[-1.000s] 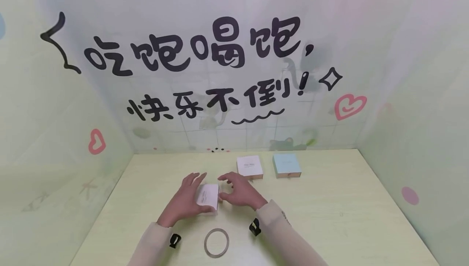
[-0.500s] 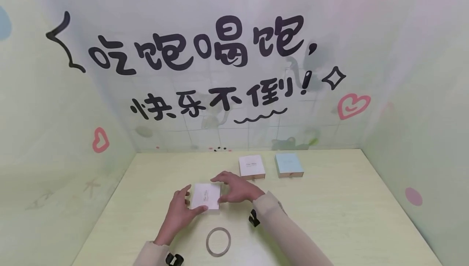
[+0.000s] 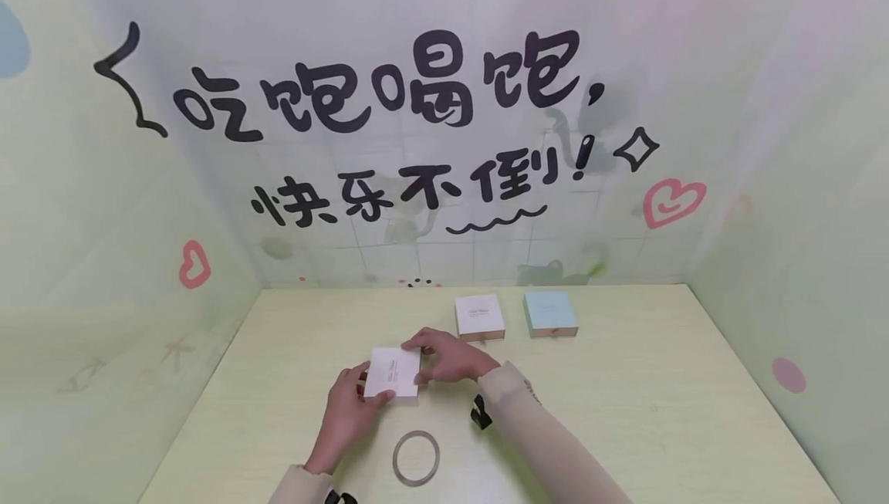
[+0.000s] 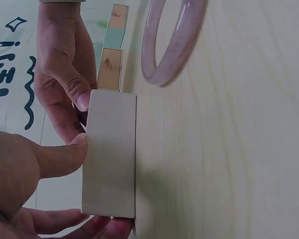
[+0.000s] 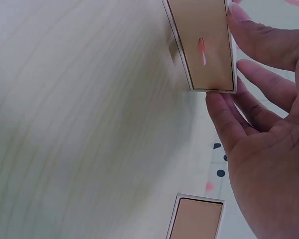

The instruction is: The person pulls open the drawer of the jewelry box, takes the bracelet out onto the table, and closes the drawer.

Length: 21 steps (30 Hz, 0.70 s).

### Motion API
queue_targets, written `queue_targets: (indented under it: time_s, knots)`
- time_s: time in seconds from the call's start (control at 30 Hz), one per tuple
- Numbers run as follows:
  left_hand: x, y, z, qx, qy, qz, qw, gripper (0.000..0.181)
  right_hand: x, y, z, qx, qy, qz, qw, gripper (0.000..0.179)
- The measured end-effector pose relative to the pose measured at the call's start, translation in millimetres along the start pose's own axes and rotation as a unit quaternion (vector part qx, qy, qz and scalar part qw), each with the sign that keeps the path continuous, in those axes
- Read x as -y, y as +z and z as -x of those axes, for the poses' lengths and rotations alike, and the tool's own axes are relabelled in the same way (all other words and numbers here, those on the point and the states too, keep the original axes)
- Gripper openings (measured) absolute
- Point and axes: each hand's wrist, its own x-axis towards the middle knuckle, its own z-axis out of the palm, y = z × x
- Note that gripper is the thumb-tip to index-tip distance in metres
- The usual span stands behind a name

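Observation:
A white lidded box with printed lettering lies on the table between both hands. My left hand holds it at the left, thumb at the near top edge and fingers round the left side. At the right end my right hand grips it, fingers at the far side and thumb by the top edge. In the right wrist view that end shows a tan drawer front with a small pink ribbon tab. Nearer the person, a pale mauve bangle lies flat on the table.
Behind the right hand stand a second white box and a light blue box, side by side near the back edge of the pale wood table. A printed curtain closes off the back and both sides.
The left hand drew back off the box's left part, then closed in on its left side and near edge. The right hand's fingers have come onto the far right corner.

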Motion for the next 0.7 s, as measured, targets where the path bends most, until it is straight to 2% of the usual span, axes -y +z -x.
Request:
queue_targets:
  time_s: [0.33,0.57,0.7]
  knots:
    - [-3.1,0.0,-3.5,-0.001,-0.003,-0.005,1.0000,0.069,-2,1,2.6,-0.021,0.007,-0.018,0.9996,0.060]
    - [0.2,-1.6,-12.4,0.011,-0.008,0.013,0.9998,0.065,-1,5,8.5,-0.062,0.023,-0.043,0.9969,0.062]
    - [2.2,-4.7,-17.6,0.016,-0.018,0.026,0.9994,0.060,-1,9,11.0,-0.087,0.029,-0.035,0.9951,0.059]
